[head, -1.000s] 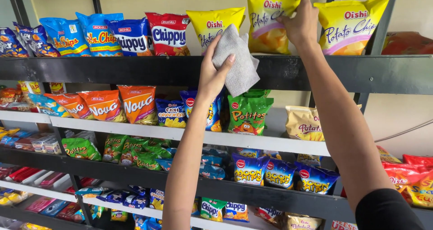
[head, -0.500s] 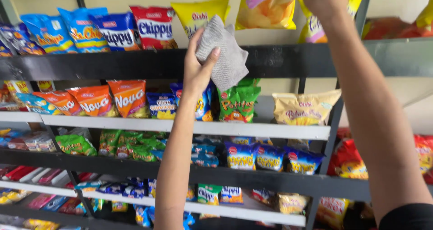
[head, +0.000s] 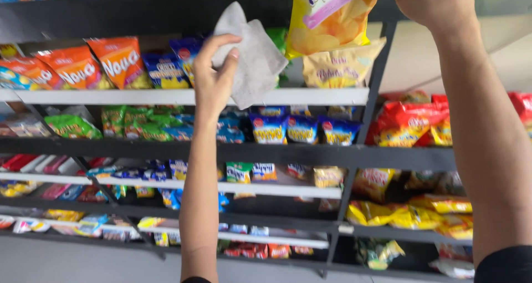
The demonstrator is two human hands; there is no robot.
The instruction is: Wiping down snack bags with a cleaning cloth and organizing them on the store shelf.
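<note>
Hanging crumpled and folded in front of the dark top shelf, the grey cloth looks thin and soft, one corner poking up, its lower edge drooping to the white shelf below; the left hand is raised on a bare arm, fingers curled and thumb pressed in, pinching the cloth's left edge; to the right, the yellow chip bag with a purple band hangs tilted above a paler bag, gripped at its top corner by the right hand, whose fingers are closed over the bag's edge, partly cut off by the frame; rows of orange, blue, green and red snack packets fill the tiered shelves; a plain pale wall shows at far right.
</note>
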